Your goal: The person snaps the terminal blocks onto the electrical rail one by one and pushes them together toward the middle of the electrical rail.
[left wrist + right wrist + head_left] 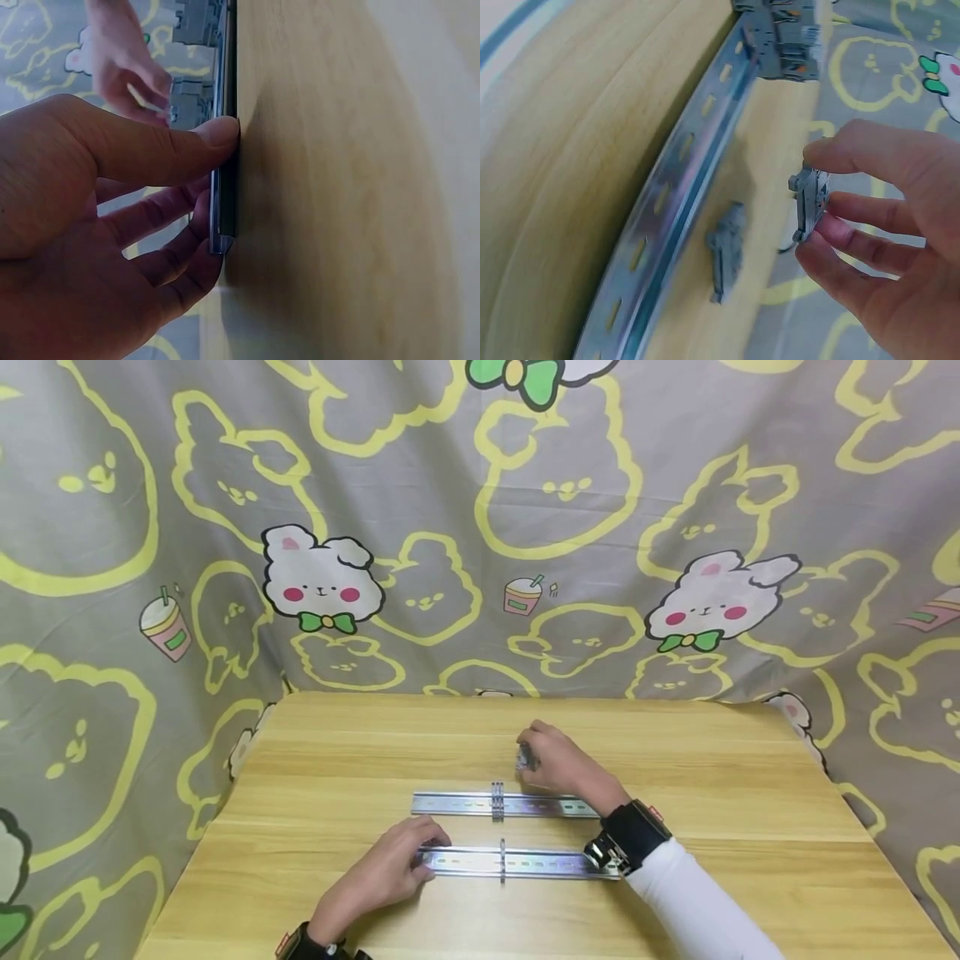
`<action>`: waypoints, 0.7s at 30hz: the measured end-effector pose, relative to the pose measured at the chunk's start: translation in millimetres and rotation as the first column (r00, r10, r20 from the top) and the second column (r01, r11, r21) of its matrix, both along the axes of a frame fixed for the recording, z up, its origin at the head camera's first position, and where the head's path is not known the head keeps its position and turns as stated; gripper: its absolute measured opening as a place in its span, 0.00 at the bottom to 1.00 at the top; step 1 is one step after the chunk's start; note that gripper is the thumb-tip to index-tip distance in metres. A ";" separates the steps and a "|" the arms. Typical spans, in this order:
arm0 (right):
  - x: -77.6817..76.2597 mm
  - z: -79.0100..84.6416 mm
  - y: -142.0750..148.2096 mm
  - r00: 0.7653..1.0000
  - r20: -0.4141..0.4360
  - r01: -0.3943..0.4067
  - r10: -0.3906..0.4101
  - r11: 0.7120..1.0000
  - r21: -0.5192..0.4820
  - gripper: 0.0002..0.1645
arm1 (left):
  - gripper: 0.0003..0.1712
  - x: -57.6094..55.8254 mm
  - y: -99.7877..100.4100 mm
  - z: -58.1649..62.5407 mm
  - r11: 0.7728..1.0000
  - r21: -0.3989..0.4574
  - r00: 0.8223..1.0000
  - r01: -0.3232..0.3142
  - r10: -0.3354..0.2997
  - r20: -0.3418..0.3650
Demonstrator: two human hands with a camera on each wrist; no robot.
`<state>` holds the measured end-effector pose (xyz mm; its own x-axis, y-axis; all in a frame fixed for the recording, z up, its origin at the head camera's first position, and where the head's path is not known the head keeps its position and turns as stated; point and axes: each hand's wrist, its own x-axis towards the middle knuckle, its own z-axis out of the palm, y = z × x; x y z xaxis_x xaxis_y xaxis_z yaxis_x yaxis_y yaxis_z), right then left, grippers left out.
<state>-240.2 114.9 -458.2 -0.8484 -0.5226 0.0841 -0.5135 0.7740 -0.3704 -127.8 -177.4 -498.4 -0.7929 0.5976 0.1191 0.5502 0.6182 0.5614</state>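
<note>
Two slotted metal rails are lying on the table (712, 752). The left hand (390, 860) is pinching the near rail (465, 862) at its left end; the right hand (558, 764) is pinching a grey module (810, 199) between thumb and fingertips, holding it off the surface between the far rail (453, 805) and the table's far edge. Judged risk: the thin module could be slipping from so small a hold, or meeting a rail askew if not turned; a lax left grip could be letting the near rail slide. Both rails are running lengthwise, roughly parallel to the far edge. In the right wrist view the held module's long axis is appearing to follow the far rail, whereas the module cluster (497, 802) is sitting crosswise; which end is leading, one cannot tell. A loose module (726, 247) is lying just beyond the far rail.
</note>
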 end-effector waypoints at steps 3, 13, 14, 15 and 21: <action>10.2 6.7 8.6 1.000 -0.024 0.006 -0.006 1.000 -0.023 0.31 | 0.20 0.3 1.1 0.9 1.000 -0.005 1.000 -0.003 0.003 0.001; 49.5 11.5 45.1 1.000 -0.015 -0.014 0.012 0.985 -0.170 0.29 | 0.20 1.5 2.3 -2.0 1.000 -0.020 1.000 -0.022 0.022 0.005; 53.7 11.1 48.8 1.000 -0.007 -0.014 0.012 0.983 -0.184 0.28 | 0.20 1.5 2.6 -2.1 1.000 -0.021 1.000 -0.023 0.023 0.005; 58.0 10.6 52.0 1.000 0.001 -0.010 0.010 0.981 -0.196 0.28 | 0.20 1.4 2.8 -2.2 0.999 -0.022 1.000 -0.023 0.023 0.005; 81.3 3.8 68.7 0.999 0.000 -0.040 0.042 0.971 -0.234 0.28 | 0.20 0.8 3.4 -1.9 1.000 -0.022 1.000 -0.021 0.021 0.003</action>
<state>-158.9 183.5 -454.4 -0.8274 -0.5232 0.2038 -0.5405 0.6439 -0.5415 -127.0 -174.0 -500.2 -0.8058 0.5831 0.1031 0.5348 0.6419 0.5495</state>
